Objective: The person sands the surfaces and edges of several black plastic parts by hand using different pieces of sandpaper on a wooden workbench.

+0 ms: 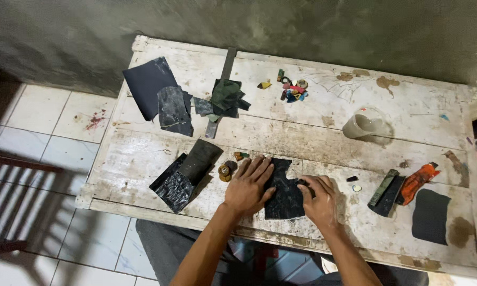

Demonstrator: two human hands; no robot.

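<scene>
Worn white tabletop [312, 143]: left hand [247, 186] lies flat, fingers spread, pinning a dark sheet [285, 191]. Right hand [319, 198], fingers curled, presses something small on the sheet; sanding seems underway, needing steady pressure.

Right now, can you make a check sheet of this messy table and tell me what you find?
Surface: white table, worn, stained and scratched.
Job's things: wet dark sheet lying flat at the near edge.
Clutter: more dark sheets at far left, folded pieces near left, small coloured bits, clear cup, orange cutter, dark block, dark patch.
Hands: left hand flat, pressing the sheet; right hand curled on the sheet's right edge, fingers bent over something too hidden to tell.
Cables: nothing seen.
Surroundings: grey wall, tiled floor, chair at left.
</scene>
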